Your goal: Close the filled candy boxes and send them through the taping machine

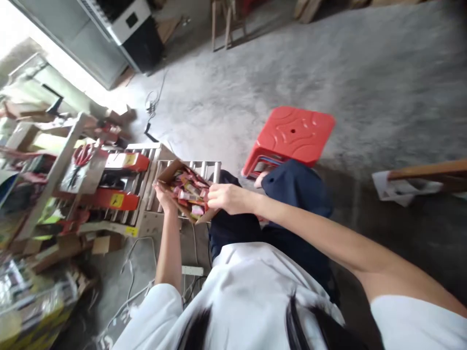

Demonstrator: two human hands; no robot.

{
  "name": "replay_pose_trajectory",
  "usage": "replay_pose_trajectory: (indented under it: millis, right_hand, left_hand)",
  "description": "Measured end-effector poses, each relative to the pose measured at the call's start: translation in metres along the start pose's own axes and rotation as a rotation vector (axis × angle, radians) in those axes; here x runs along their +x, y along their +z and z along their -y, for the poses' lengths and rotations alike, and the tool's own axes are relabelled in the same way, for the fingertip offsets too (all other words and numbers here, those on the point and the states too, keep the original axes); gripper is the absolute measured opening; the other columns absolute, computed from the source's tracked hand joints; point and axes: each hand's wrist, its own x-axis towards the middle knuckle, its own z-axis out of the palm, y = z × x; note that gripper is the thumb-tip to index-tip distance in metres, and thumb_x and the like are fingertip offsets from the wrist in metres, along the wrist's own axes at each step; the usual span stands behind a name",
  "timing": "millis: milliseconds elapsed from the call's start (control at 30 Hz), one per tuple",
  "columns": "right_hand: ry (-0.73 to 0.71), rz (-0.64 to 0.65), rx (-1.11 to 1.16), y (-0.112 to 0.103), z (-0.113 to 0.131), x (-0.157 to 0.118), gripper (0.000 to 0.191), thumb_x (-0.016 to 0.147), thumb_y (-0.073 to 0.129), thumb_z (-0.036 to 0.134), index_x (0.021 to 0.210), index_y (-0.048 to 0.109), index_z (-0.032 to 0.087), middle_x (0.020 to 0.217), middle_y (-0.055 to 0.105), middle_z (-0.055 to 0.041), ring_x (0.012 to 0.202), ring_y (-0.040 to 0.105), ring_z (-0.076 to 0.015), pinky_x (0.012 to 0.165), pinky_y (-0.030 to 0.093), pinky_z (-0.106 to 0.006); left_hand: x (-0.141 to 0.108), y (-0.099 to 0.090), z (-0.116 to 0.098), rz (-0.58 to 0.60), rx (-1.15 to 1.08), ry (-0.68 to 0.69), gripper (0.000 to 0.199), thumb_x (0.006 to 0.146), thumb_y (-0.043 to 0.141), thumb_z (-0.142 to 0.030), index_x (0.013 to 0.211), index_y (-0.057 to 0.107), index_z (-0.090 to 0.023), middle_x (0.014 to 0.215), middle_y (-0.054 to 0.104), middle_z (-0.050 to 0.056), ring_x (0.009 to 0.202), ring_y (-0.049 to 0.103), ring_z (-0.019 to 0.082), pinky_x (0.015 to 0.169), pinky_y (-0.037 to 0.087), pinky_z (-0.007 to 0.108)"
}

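"Where are we with the cardboard carton [170, 172]?"

"We have it open at the near end of the roller conveyor [154, 170], filled with small red and pink packets [188, 187]. Whether the rollers bear its weight, we can't tell."

"And our hands?"

"Our left hand [166, 198] is partly open, cupped against the carton's left side. Our right hand [223, 198] is at the opposite side, fingers curled nearly closed; we can't make out whether they pinch the wall, a flap or a packet."

"So which step would we call this?"

"Steadying the filled carton and tending its open top, we'd judge. The flaps aren't folded over the packets yet."

"What would the next move call for?"

"Keeping our left hand firm on its side so the carton stays level, and pressing lightly with the right, so that no packets spill."
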Motion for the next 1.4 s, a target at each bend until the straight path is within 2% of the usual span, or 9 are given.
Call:
replay_pose_trajectory:
  millis: [100,267,400,533,733,900,1067,1200,1400]
  right_hand:
    - [0.007,0.06,-0.018,0.009,-0.019,0.001,0.019,0.095,0.048,0.01,0.087,0.064,0.018,0.094,0.065,-0.0074,0.092,0.054,-0.0206,0.085,0.049,-0.034]
    - [0.208,-0.148,-0.055,0.0,0.011,-0.002,0.039,0.093,0.062,0.033,0.126,0.056,0.014,0.137,0.053,-0.0169,0.134,0.044,-0.0294,0.12,0.028,-0.056]
    - [0.513,-0.206,0.021,0.025,0.036,0.033,0.086,0.089,0.06,0.059,0.153,0.03,0.01,0.161,0.023,-0.0231,0.15,0.021,-0.0362,0.122,0.027,-0.053]
    - [0.783,-0.04,0.076,0.069,0.019,0.078,0.069,0.098,0.05,0.038,0.154,0.028,0.005,0.158,0.029,-0.0259,0.146,0.032,-0.0365,0.118,0.034,-0.051]
    - [0.774,-0.053,0.102,0.085,0.002,0.084,0.049,0.098,0.044,0.023,0.145,0.044,0.01,0.147,0.047,-0.022,0.139,0.043,-0.0332,0.109,0.046,-0.048]
    - [0.469,-0.438,0.333,0.073,0.01,0.064,0.047,0.1,0.028,0.013,0.14,0.051,0.017,0.15,0.048,-0.0111,0.144,0.039,-0.0169,0.122,0.035,-0.039]
    - [0.489,-0.727,0.239,0.035,0.021,0.045,0.042,0.101,0.032,0.017,0.135,0.055,0.021,0.142,0.054,-0.0087,0.14,0.043,-0.0178,0.121,0.035,-0.042]
    - [0.795,-0.534,0.13,0.03,0.024,0.041,0.059,0.097,0.054,0.031,0.149,0.04,0.007,0.151,0.045,-0.0199,0.141,0.041,-0.0298,0.118,0.036,-0.048]
    - [0.697,-0.174,0.078,0.068,0.04,0.036,0.066,0.096,0.058,0.041,0.151,0.039,0.012,0.158,0.035,-0.0146,0.148,0.029,-0.0324,0.122,0.019,-0.06]
  left_hand:
    - [0.022,-0.025,0.015,-0.261,-0.352,-0.083,0.077,0.099,0.009,-0.06,0.149,0.035,-0.007,0.143,0.053,0.021,0.128,0.057,0.024,0.101,0.052,0.039]
    - [0.039,-0.026,0.013,-0.204,-0.617,-0.046,0.046,0.076,0.078,-0.045,0.113,0.072,-0.018,0.105,0.072,0.007,0.099,0.069,0.021,0.091,0.054,0.031]
    - [0.038,-0.025,0.012,-0.244,-0.568,0.0,0.026,0.08,0.075,-0.04,0.098,0.076,-0.021,0.095,0.071,0.003,0.089,0.066,0.016,0.084,0.052,0.025]
    - [0.039,-0.042,0.006,-0.03,-0.408,-0.006,0.02,0.08,0.073,-0.039,0.079,0.076,-0.019,0.081,0.07,0.002,0.077,0.064,0.015,0.075,0.051,0.024]
    - [0.056,-0.059,-0.008,0.325,-0.18,-0.157,0.037,0.083,0.064,-0.047,0.069,0.073,-0.014,0.069,0.071,0.007,0.063,0.064,0.017,0.064,0.051,0.026]
    - [0.067,-0.033,-0.009,0.188,0.065,-0.108,0.034,0.088,0.055,-0.045,0.08,0.07,-0.016,0.071,0.068,0.005,0.066,0.061,0.017,0.065,0.048,0.027]
    - [0.058,0.003,-0.021,-0.064,0.593,-0.013,0.044,0.091,0.055,-0.032,0.13,0.058,-0.012,0.124,0.061,0.02,0.118,0.053,0.033,0.103,0.042,0.047]
    - [0.054,0.014,-0.025,-0.154,0.673,0.021,0.045,0.095,0.047,-0.027,0.138,0.051,-0.014,0.135,0.054,0.021,0.135,0.04,0.037,0.114,0.027,0.058]
    - [0.051,0.002,-0.009,-0.407,0.236,-0.102,0.042,0.094,0.036,-0.015,0.133,0.051,-0.01,0.129,0.057,0.02,0.125,0.053,0.026,0.113,0.037,0.045]
